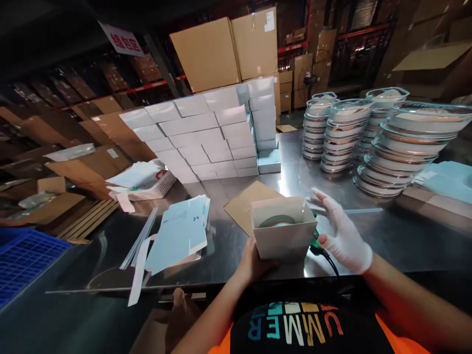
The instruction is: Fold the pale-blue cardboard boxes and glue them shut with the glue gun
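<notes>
An open white cardboard box (284, 241) is tilted above the near part of the metal table, with a round green-rimmed thing (278, 221) lying inside it. The bare fingers of my left hand (254, 260) grip the box at its lower left side, partly hidden beneath it. On the other side, my right hand (344, 236), in a white glove, has its fingers spread close to the box's right wall. Between that hand and the box shows a green object (315, 235) with a black cord, mostly hidden. A brown cardboard sheet (241, 209) lies behind the box.
Stacked white boxes (206, 132) form a wall at the back. Several stacks of lidded glass dishes (401, 147) stand right. Light-blue flattened cartons (179, 233) and clear strips (138, 238) lie left, near a white basket (162, 187). A blue crate (29, 263) is far left.
</notes>
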A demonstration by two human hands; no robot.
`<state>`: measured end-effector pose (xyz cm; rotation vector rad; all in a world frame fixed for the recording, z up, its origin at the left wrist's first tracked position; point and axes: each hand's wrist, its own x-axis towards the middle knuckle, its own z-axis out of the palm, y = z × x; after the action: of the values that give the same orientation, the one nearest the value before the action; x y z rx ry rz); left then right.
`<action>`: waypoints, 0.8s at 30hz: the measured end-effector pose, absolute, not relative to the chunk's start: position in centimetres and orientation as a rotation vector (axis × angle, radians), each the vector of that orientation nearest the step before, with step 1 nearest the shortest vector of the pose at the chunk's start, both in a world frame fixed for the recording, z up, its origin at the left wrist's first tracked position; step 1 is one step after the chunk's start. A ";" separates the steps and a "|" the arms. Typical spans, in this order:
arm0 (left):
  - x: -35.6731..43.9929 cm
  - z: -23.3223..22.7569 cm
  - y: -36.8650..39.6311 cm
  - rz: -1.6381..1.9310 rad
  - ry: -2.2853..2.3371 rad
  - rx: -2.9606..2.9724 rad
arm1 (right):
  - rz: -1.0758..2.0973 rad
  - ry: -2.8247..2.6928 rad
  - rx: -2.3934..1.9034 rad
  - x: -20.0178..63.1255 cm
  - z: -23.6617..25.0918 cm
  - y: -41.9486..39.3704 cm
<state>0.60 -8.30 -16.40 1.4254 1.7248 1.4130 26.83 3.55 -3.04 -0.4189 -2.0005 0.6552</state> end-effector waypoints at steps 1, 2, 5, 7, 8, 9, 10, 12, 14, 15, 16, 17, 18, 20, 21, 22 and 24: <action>0.5 -16.4 -8.5 1.432 1.703 1.451 | 0.638 -2.008 -0.454 26.6 -4.6 3.3; 0.5 -16.3 -8.8 1.474 1.676 1.465 | 0.614 -2.013 -0.482 26.4 -5.9 3.0; 0.3 -14.9 -9.3 1.695 1.567 1.558 | 0.675 -1.978 -0.502 25.4 -7.9 2.0; 0.3 -13.1 -9.2 1.809 1.522 1.709 | 0.878 -1.925 -0.492 24.5 -7.6 1.4; 0.4 -12.2 -9.1 1.834 1.496 1.795 | 0.992 -1.878 -0.510 24.0 -7.1 1.3; 0.6 -11.4 -8.8 1.848 1.464 1.860 | 1.088 -1.817 -0.549 23.4 -6.7 1.1; 0.8 -10.7 -8.5 1.870 1.436 1.885 | 1.150 -1.746 -0.610 22.7 -6.2 1.0; 1.2 -10.3 -7.9 2.009 1.403 1.794 | 1.161 -1.588 -0.749 21.4 -5.5 1.0; 1.5 -11.0 -7.5 2.115 1.434 1.681 | 1.116 -1.480 -0.818 20.5 -5.2 1.3; 1.5 -11.5 -7.5 2.102 1.471 1.682 | 1.106 -1.460 -0.813 20.3 -5.0 1.7; 1.4 -12.0 -7.5 2.049 1.510 1.722 | 1.106 -1.462 -0.803 20.3 -4.9 2.1; 1.3 -12.4 -7.6 1.973 1.551 1.775 | 1.100 -1.497 -0.814 20.5 -4.7 2.7; 1.0 -12.6 -7.7 1.905 1.598 1.812 | 1.072 -1.588 -0.872 20.9 -4.6 3.4; 0.4 -12.3 -8.0 1.905 1.697 1.767 | 0.951 -1.851 -1.102 21.9 -4.3 5.0; 0.1 -11.8 -8.1 1.947 1.747 1.698 | 0.884 -1.979 -1.232 22.3 -4.3 5.7; -0.2 -11.2 -8.3 1.996 1.791 1.614 | 0.828 -2.097 -1.352 22.6 -4.3 6.3; -0.7 -9.9 -8.4 2.085 1.826 1.440 | 0.776 -2.245 -1.551 22.9 -4.6 7.3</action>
<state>-0.68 -8.37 -9.91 1.4403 1.8255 2.0846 22.94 7.31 -4.59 -1.5505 -2.2449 0.7763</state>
